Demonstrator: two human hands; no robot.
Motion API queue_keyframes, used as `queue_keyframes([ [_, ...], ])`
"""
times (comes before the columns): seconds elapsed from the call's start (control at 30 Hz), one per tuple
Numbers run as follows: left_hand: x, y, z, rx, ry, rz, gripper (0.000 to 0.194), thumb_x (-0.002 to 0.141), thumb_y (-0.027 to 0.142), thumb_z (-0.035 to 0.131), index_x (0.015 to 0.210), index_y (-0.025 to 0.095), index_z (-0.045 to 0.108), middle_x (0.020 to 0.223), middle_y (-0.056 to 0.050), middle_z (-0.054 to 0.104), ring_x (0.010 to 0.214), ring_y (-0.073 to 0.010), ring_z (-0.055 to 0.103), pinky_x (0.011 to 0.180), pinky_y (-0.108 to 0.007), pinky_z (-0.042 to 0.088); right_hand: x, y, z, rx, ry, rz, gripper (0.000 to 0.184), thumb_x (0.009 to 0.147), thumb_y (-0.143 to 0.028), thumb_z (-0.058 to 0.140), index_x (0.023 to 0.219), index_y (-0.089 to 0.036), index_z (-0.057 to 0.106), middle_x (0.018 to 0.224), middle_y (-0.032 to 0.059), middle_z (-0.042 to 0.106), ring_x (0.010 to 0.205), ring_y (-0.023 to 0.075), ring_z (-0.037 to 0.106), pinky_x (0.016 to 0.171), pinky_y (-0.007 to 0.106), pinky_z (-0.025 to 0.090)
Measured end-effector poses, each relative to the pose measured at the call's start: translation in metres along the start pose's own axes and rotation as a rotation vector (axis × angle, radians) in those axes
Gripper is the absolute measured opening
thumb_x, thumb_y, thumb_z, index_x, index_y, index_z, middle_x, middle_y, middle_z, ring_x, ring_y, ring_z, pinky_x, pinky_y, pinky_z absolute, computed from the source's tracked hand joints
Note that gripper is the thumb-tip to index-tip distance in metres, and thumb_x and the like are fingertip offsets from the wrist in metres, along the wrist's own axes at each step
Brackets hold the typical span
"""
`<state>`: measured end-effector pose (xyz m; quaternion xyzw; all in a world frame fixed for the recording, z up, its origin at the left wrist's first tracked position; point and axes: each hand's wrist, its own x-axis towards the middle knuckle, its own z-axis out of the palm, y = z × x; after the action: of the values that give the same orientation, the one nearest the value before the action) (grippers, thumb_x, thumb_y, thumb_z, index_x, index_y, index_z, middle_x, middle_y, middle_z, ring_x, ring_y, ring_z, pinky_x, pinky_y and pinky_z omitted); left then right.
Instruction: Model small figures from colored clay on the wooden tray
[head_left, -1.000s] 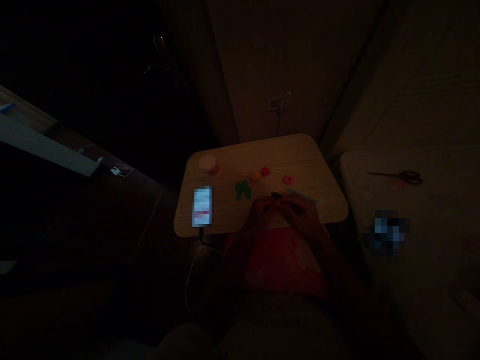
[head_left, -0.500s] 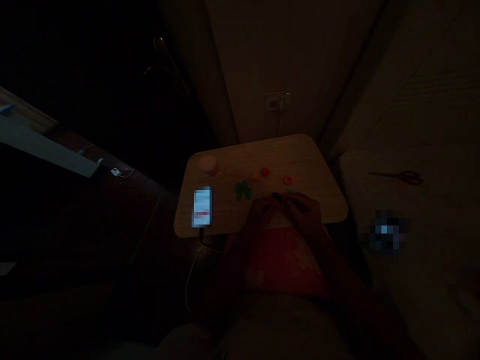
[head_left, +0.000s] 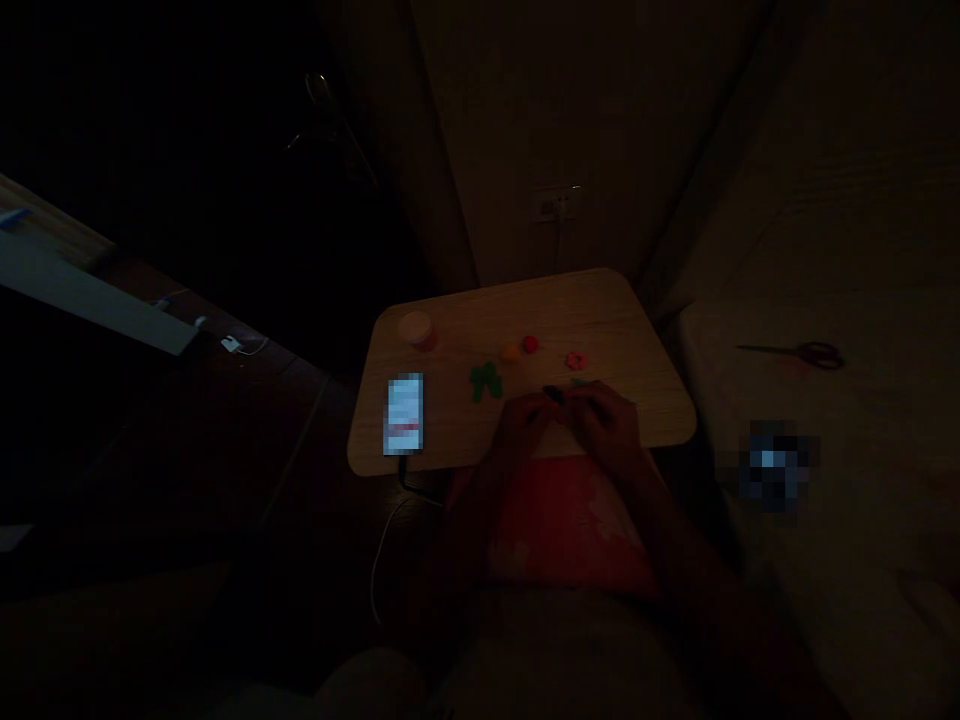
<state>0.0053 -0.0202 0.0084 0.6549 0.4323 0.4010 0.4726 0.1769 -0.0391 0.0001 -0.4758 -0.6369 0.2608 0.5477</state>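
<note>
Close together over the near edge of the small wooden table point(head_left: 465, 435), my two hands meet at a small dark lump point(head_left: 554, 394). My left hand point(head_left: 523, 420) is closed, its fingertips on the lump's left side. From the other side my right hand point(head_left: 611, 425) pinches the same lump. A thin teal stick point(head_left: 579, 382) lies mostly hidden behind the right hand. Beyond the hands are a pink flower-shaped ring point(head_left: 576, 361), a red ball point(head_left: 530, 344) and an orange ball point(head_left: 511, 353). A green branching piece point(head_left: 486, 382) lies left of them. Dim light hides finger detail.
A lidded tub point(head_left: 417, 330) stands at the table's back left. In front of it lies a lit phone point(head_left: 403, 414) with a cable running off the table edge. Scissors point(head_left: 817, 354) rest on the pale surface at right. A wall socket point(head_left: 555, 204) is behind the table.
Both hands stay at the dark lump, with small finger shifts. My right hand has moved slightly and now covers more of the teal stick than a second ago.
</note>
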Motion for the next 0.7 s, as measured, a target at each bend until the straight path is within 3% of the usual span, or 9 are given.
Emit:
queue_keyframes([
  [0.37, 0.0, -0.001, 0.0, -0.004, -0.012, 0.013, 0.043, 0.094, 0.047, 0.056, 0.072, 0.015, 0.075, 0.083, -0.006, 0.075, 0.079, -0.0178, 0.066, 0.08, -0.029, 0.049, -0.001, 0.002, 0.0, 0.052, -0.005, -0.034, 0.024, 0.097, -0.028, 0.057, 0.11, -0.024, 0.076, 0.104, 0.0078, 0.077, 0.095, 0.0219, 0.071, 0.085, 0.038, 0.056],
  [0.7, 0.0, -0.001, 0.0, -0.009, -0.005, -0.003, 0.046, 0.093, 0.053, 0.056, 0.071, 0.016, 0.075, 0.082, -0.006, 0.075, 0.081, -0.019, 0.067, 0.083, -0.031, 0.05, -0.004, 0.008, 0.003, 0.049, 0.072, 0.094, 0.008, 0.081, -0.032, 0.077, 0.081, -0.024, 0.079, 0.082, 0.004, 0.08, 0.076, 0.0222, 0.073, 0.075, 0.037, 0.059],
])
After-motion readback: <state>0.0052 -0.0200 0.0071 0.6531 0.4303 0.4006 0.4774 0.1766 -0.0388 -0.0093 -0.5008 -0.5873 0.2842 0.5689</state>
